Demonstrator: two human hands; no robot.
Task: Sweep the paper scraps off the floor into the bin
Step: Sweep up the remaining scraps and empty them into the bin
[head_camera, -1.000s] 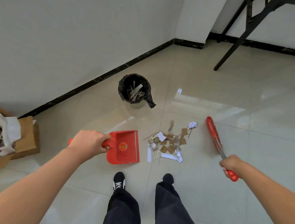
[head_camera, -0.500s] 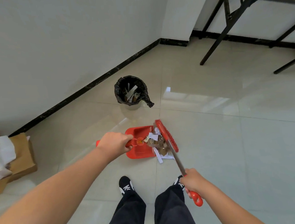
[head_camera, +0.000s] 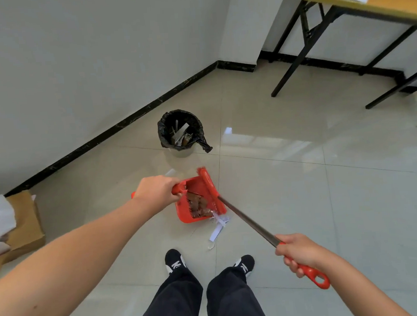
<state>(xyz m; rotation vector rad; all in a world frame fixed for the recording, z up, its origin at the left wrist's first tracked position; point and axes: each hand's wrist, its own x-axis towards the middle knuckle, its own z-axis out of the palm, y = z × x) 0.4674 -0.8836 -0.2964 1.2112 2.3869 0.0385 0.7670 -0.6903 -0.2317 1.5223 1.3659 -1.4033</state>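
Your left hand point(head_camera: 159, 191) grips the red plastic dustpan point(head_camera: 185, 215), your right hand point(head_camera: 301, 252) the red-handled broom point(head_camera: 211, 187). White paper strips point(head_camera: 216, 232) lie between you and the black-lined round bin point(head_camera: 162, 134); a brown cardboard box point(head_camera: 25, 222) sits left of it.

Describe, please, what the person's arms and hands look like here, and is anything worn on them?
Both are bare. The left hand and right hand wear no gloves, and no ring, watch or wristband shows on either. The left forearm and right forearm are uncovered as far as the picture's edge, with no sleeve in view. The fingers carry no markings that I can make out.
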